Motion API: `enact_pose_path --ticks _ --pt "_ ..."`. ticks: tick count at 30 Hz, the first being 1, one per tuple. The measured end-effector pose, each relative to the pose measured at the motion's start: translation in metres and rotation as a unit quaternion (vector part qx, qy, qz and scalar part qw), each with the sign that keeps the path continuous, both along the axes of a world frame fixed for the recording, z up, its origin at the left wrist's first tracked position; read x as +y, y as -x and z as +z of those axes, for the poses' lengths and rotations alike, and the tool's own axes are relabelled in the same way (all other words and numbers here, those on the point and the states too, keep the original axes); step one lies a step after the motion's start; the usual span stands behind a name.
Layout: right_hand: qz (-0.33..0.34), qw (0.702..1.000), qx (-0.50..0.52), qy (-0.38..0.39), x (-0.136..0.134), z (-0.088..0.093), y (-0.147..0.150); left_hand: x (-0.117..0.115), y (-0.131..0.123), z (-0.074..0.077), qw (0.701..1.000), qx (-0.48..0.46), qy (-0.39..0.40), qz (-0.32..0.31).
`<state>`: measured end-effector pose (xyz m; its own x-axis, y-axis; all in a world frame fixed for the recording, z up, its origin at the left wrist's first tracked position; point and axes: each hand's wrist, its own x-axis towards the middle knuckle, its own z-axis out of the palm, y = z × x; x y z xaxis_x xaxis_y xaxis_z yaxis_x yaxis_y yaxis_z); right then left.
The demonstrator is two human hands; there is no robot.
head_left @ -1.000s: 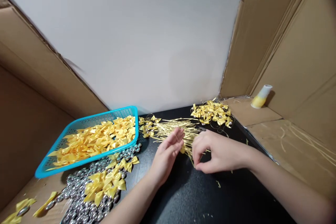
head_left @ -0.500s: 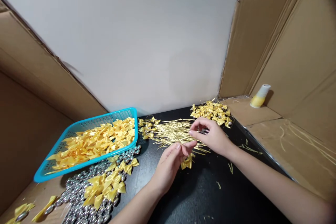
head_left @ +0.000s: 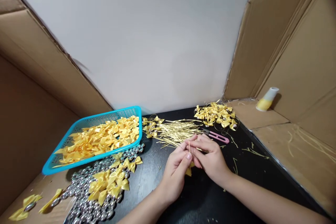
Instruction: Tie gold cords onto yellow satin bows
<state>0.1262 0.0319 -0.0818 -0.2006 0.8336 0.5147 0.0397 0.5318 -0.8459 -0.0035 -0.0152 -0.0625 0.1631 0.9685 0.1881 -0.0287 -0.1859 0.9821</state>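
My left hand (head_left: 176,167) and my right hand (head_left: 210,156) meet over the black table (head_left: 199,196), fingertips touching. Together they pinch a thin gold wire tie (head_left: 189,146) that sticks up between them, and a small yellow ribbon bow (head_left: 188,171) hangs below my left fingers. Just behind the hands lies a loose heap of gold wire ties (head_left: 176,130). A pink thread snipper (head_left: 217,135) lies right of that heap.
A turquoise basket (head_left: 65,140) of yellow bows sits at the left. Silver bells (head_left: 86,199) with more bows (head_left: 110,182) on top lie in front of it. A pile of finished bows (head_left: 216,114) is at the back right, and a spool (head_left: 267,99) stands on cardboard.
My right hand has come back from the wire heap with a tie and joined my left hand. The pink snipper, hidden before, now shows.
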Motion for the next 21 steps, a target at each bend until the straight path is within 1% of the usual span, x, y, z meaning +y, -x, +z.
enact_pose_path --ticks 2,4,6,9,11,13,15,17,21 --pt "0.006 0.999 0.03 0.032 0.0 -0.001 -0.001 -0.001 -0.002 0.0 1.0 -0.011 0.006 -0.004" --pt "0.014 1.0 0.018 0.013 0.003 0.001 -0.004 -0.001 -0.002 0.0 0.999 -0.029 0.014 -0.009" --pt "0.012 0.998 -0.041 -0.056 0.007 0.005 -0.008 0.0 -0.001 -0.001 0.998 -0.054 0.027 -0.016" --pt "0.003 0.975 -0.144 -0.172 0.012 0.013 -0.014 0.002 0.003 -0.005 0.995 -0.074 0.059 -0.023" --pt "0.006 0.957 -0.19 -0.221 0.013 0.018 -0.017 0.004 0.005 -0.008 0.993 -0.07 0.086 -0.034" --pt "0.016 0.943 -0.219 -0.251 0.014 0.022 -0.019 0.005 0.007 -0.009 0.99 -0.061 0.113 -0.054" --pt "0.028 0.936 -0.234 -0.262 0.015 0.025 -0.021 0.006 0.008 -0.009 0.987 -0.052 0.131 -0.078" --pt "0.034 0.936 -0.24 -0.256 0.017 0.028 -0.023 0.007 0.009 -0.008 0.986 -0.048 0.132 -0.09" --pt "0.041 0.934 -0.255 -0.248 0.021 0.032 -0.027 0.008 0.01 -0.01 0.989 -0.05 0.12 -0.068"
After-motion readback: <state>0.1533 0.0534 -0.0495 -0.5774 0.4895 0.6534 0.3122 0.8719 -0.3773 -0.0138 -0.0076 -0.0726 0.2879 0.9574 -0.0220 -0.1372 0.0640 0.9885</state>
